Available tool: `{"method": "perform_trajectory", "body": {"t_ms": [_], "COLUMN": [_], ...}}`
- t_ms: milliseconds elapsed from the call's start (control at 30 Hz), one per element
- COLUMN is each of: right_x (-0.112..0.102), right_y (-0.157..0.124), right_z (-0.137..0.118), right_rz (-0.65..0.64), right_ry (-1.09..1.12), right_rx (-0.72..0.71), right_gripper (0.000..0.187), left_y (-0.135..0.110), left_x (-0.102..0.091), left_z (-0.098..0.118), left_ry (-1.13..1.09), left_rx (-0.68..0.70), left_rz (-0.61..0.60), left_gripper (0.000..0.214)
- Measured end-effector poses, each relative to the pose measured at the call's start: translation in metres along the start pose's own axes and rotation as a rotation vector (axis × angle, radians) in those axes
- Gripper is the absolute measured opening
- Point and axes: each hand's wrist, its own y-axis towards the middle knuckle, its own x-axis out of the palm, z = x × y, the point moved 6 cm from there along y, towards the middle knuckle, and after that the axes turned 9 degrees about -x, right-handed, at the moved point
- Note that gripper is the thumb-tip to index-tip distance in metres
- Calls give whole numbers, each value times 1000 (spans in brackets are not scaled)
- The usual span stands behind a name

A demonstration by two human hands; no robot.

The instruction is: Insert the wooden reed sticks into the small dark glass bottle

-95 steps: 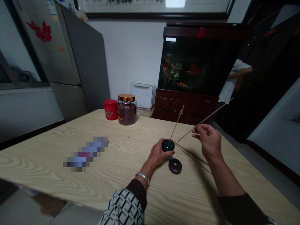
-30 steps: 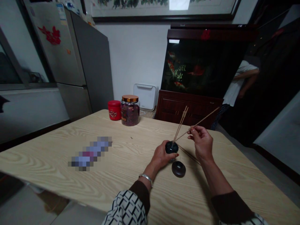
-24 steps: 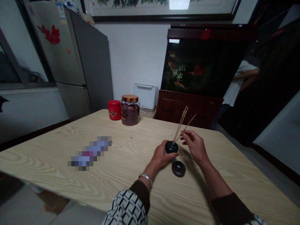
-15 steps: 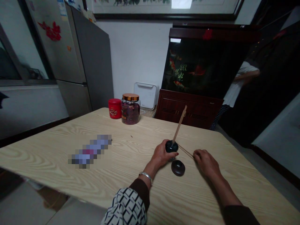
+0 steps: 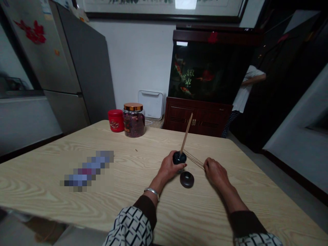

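My left hand [image 5: 168, 167] is wrapped round a small dark round bottle [image 5: 179, 158] on the wooden table [image 5: 128, 205]. Thin wooden sticks [image 5: 186, 133] stand up out of the bottle's mouth, leaning right. My right hand [image 5: 214, 172] rests low on the table, its fingertips closed on the ends of loose sticks [image 5: 193, 159] that lie flat beside the bottle. A dark round lid [image 5: 187, 179] lies on the table between my hands.
A red tin [image 5: 115, 120] and a glass jar with a copper lid [image 5: 133, 120] stand at the table's far edge. A blurred flat object [image 5: 87, 169] lies to the left. A fish tank [image 5: 210, 71] on a cabinet and another person [image 5: 243, 90] stand behind.
My right hand put its stick into the bottle with the others, then dropped to the table and closed on the loose sticks lying there. My left hand kept hold of the bottle.
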Motion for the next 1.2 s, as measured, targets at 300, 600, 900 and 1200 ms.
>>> {"method": "perform_trajectory", "body": {"t_ms": [300,600,900,1200], "right_x": [-59,-76,-59,-21], "right_y": [11,35,47,48], "right_z": [14,-52,-66,-82], "right_rz": [837,845,715,233], "right_ry": [1344,1517,1277,1067], "right_rx": [312,78,-40,-59], "right_gripper": [31,27,23,30], "left_y": [-2,0,1,0], "left_x": [-2,0,0,0], "left_z": [3,-1,-4,0], "left_ry": [-11,-13,23,47], "left_rx": [-19,-21,-13,6], "left_rz": [6,6,17,17], "left_gripper": [59,61,64,59]}}
